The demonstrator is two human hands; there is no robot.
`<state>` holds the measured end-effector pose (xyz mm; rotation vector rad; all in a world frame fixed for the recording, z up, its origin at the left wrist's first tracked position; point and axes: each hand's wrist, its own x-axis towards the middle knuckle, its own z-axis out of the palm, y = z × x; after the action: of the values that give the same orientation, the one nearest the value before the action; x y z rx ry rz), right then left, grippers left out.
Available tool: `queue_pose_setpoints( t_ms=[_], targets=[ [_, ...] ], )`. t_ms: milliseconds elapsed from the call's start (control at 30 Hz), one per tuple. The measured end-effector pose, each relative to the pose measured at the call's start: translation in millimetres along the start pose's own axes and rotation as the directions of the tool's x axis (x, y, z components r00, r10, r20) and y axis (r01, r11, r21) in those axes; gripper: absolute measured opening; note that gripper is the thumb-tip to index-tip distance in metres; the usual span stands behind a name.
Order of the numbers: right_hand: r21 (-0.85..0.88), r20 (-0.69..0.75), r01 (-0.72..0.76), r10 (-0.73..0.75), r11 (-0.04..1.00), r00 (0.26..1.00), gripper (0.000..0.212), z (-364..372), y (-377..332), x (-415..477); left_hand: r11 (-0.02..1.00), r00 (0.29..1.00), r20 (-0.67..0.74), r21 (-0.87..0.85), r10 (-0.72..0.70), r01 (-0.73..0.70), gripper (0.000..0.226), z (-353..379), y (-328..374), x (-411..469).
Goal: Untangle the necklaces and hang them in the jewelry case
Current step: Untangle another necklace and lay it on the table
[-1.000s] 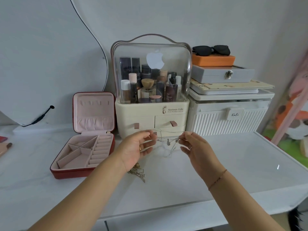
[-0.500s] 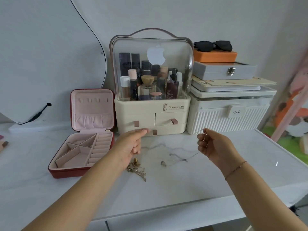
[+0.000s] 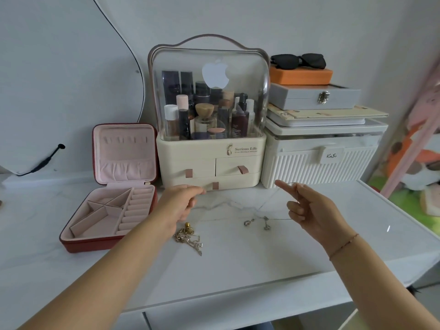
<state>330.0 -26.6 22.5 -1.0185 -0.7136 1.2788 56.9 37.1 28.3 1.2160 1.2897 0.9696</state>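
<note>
Across the middle of the head view, a person is working over a white table [image 3: 238,270]. At three o'clock from the table's middle, the right hand [image 3: 312,208] is holding a silver necklace [image 3: 266,223]. The fine chain is lying over the outstretched forefinger and running down into the curled lower fingers, likely so the strand is hanging free and its knots are showing. Its two small pendants are resting on the table between the hands, and the chain is stretching out from them toward nine o'clock.

The left hand [image 3: 181,206] is hovering at nine o'clock with thumb and forefinger tips brought together as if pinching. The chain is too thin to see there, so I cannot tell whether those fingers are gripping it. Just below that hand, at seven o'clock from the pendants, a gold tangle [image 3: 188,238] is lying in a heap, apparently waiting its turn.

Further out at nine o'clock, the red jewelry case [image 3: 90,245] is standing open, and its lid [image 3: 123,158] is propped upright with a row of small tabs showing near the top, ready for hanging. No necklace is hanging there yet. At twelve o'clock, a cosmetics organizer [image 3: 209,160] is standing against the wall.
</note>
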Motion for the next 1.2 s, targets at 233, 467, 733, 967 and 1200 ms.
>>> queue_pose_setpoints(
  t_ms=[233, 467, 733, 967, 1200],
  targets=[
    [-0.211, 0.060, -0.008, 0.021, 0.977, 0.998, 0.015, -6, 5, -10, 0.901, 0.986, -0.051, 0.414, 0.161, -0.126, 0.009, 7, -4, -5],
    [-0.522, -0.007, 0.018, -0.025, 0.852, 1.000, 0.017, -19, 7, -17, 0.660, 0.970, 0.034, 0.727, 0.241, -0.190, 0.015, 25, -4, -12],
    [-0.949, 0.102, 0.178, -0.284, 0.258, 0.953, 0.013, -20, 8, -26, 0.446, 0.879, 0.295, 0.774, 0.373, -0.449, 0.013, 49, -12, -13],
    [-0.910, 0.286, 0.319, -0.157, 0.264, 0.945, 0.014, 5, 29, -19, 0.472, 0.791, 0.483, 0.634, 0.376, -0.612, 0.014, 76, -27, -11],
    [-0.913, 0.322, 0.354, -0.174, 0.203, 0.930, 0.011, 3, 39, -15, 0.560, 0.792, 0.355, 0.566, 0.496, -0.605, 0.004, 70, -34, -10]
  ],
)
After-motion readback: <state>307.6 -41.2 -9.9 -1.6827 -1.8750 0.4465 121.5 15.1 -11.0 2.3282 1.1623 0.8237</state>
